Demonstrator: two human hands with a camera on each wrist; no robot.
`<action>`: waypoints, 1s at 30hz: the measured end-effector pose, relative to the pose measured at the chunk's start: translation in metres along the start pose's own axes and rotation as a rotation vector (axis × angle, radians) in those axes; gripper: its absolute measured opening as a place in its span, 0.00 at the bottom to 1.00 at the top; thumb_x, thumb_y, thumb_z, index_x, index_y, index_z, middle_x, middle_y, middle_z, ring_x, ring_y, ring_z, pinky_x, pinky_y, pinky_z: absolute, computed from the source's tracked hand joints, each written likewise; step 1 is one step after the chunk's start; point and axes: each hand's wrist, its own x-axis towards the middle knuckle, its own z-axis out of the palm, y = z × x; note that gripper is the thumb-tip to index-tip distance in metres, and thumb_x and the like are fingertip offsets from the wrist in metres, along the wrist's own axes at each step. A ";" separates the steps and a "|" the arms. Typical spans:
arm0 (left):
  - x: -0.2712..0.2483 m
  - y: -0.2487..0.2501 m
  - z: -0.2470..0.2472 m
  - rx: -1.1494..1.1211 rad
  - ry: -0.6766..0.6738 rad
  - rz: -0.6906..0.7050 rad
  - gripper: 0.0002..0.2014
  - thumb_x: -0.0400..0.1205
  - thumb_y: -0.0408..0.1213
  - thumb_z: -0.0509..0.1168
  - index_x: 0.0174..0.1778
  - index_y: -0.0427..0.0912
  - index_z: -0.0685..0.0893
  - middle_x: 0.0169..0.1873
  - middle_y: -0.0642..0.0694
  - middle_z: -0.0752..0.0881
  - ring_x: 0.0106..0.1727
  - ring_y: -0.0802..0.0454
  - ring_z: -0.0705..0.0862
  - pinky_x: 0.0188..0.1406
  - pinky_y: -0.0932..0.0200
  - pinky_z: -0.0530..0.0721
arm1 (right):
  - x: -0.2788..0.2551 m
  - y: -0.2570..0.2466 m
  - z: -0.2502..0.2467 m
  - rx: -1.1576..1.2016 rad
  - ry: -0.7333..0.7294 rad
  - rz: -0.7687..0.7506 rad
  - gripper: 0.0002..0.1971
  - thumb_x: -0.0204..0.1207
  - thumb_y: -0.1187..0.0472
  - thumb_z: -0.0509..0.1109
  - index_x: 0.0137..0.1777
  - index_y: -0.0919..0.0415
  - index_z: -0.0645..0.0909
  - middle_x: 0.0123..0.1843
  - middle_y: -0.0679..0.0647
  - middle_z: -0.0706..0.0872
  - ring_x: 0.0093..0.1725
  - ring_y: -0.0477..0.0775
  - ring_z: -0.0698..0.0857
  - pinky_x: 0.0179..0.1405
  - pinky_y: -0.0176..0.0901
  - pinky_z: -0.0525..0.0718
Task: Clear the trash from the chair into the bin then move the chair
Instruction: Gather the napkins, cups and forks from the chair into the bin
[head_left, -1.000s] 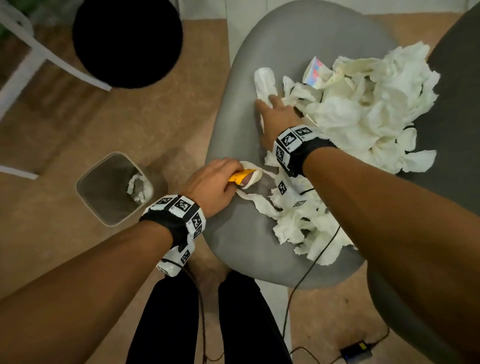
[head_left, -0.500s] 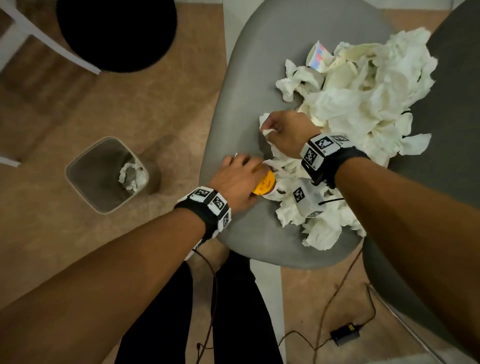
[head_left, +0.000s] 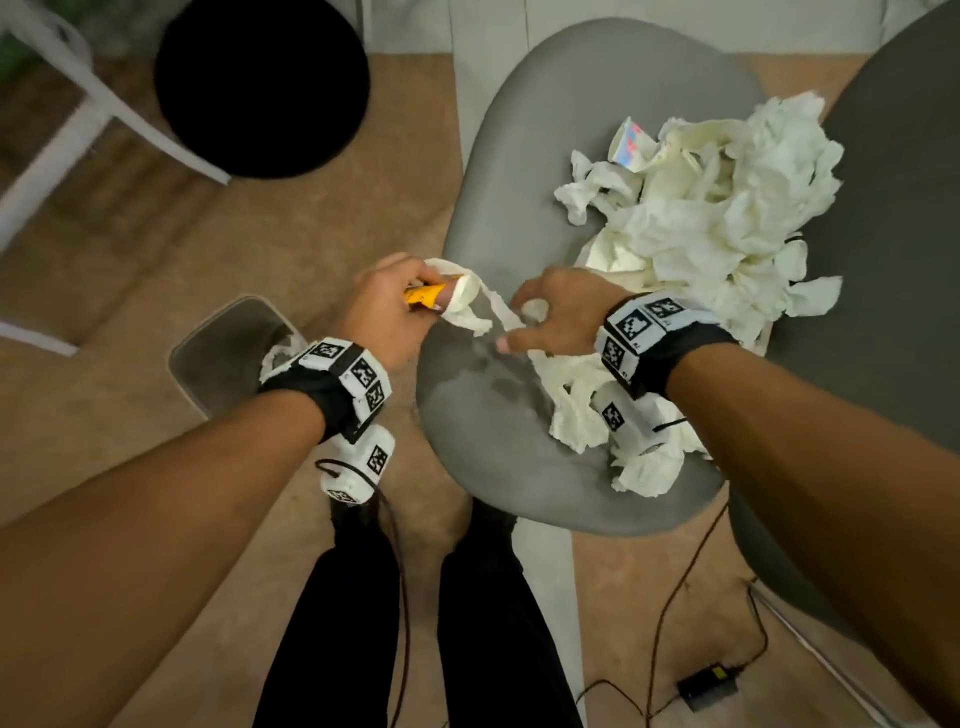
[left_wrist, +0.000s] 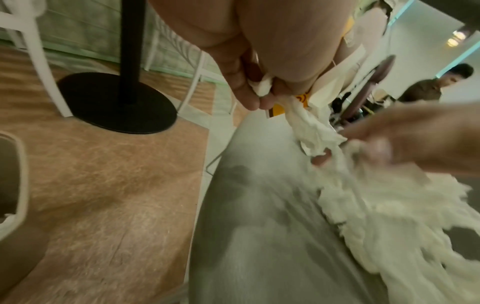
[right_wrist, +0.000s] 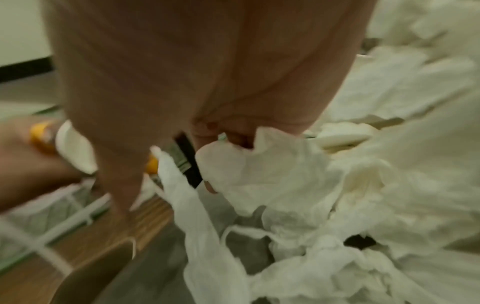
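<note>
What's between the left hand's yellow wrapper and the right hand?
Head view: a twisted strip of white tissue spans from the left hand to the right hand, above bare grey chair seat.

Dim, warm indoor light; soft shadows fall on the grey chair seat (head_left: 498, 415). Both wrist views are motion-blurred, edges bowed by wide-angle distortion.

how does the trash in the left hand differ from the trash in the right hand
The left hand grips a yellow wrapper bundled with white tissue; the right hand grips only white tissue. The left hand's bundle is off the chair's edge nearer the bin; the right hand's is over the seat. Both are crumpled.
</note>
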 end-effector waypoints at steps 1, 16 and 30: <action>0.000 -0.002 -0.006 -0.024 0.036 -0.018 0.05 0.77 0.36 0.74 0.46 0.42 0.90 0.46 0.49 0.86 0.44 0.54 0.83 0.40 0.77 0.74 | 0.002 -0.004 0.004 -0.090 -0.017 -0.024 0.20 0.75 0.42 0.72 0.63 0.52 0.85 0.53 0.54 0.82 0.55 0.58 0.83 0.49 0.41 0.73; -0.057 -0.097 -0.070 -0.036 0.267 -0.369 0.09 0.80 0.43 0.72 0.51 0.43 0.90 0.35 0.52 0.85 0.37 0.51 0.84 0.38 0.63 0.75 | 0.084 -0.125 0.063 1.240 0.090 0.294 0.10 0.79 0.57 0.65 0.49 0.60 0.87 0.48 0.61 0.92 0.52 0.66 0.90 0.61 0.65 0.86; -0.105 -0.292 -0.125 -0.041 0.279 -0.780 0.07 0.80 0.38 0.67 0.49 0.43 0.89 0.38 0.44 0.88 0.39 0.47 0.82 0.37 0.60 0.73 | 0.204 -0.322 0.182 1.346 -0.128 0.283 0.19 0.83 0.61 0.66 0.70 0.70 0.77 0.69 0.70 0.82 0.54 0.63 0.84 0.66 0.65 0.82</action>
